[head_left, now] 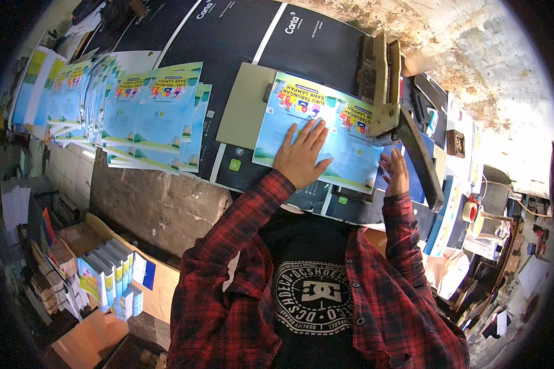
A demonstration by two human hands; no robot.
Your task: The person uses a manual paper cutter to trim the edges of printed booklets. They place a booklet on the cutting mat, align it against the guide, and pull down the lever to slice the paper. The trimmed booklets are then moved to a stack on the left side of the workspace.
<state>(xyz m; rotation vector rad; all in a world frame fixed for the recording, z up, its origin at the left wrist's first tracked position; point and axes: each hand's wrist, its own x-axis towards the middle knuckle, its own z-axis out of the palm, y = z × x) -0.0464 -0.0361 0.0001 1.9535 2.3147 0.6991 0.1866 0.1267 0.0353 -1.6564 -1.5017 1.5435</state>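
A printed cover sheet [354, 161], blue and green with colourful artwork, lies on a grey-green board [245, 101] on the bench. My left hand [303, 155] rests flat on the sheet, fingers spread. My right hand [396, 171] is at the sheet's right edge, its fingers stretched up and slightly bent, with nothing visible in them. Just beyond it stands an old metal bench device [385, 86] with a long dark lever [421, 160] slanting toward me. The sheet's far right corner reaches to this device, which partly hides it.
Fanned stacks of similar printed sheets [157, 114] cover the bench's left side. Dark printed boards [314, 43] line the bench top. Below left, a carton [154, 289] stands by bundled booklets [108, 270]. A roll of tape [469, 212] lies at the right, near a stained wall [498, 74].
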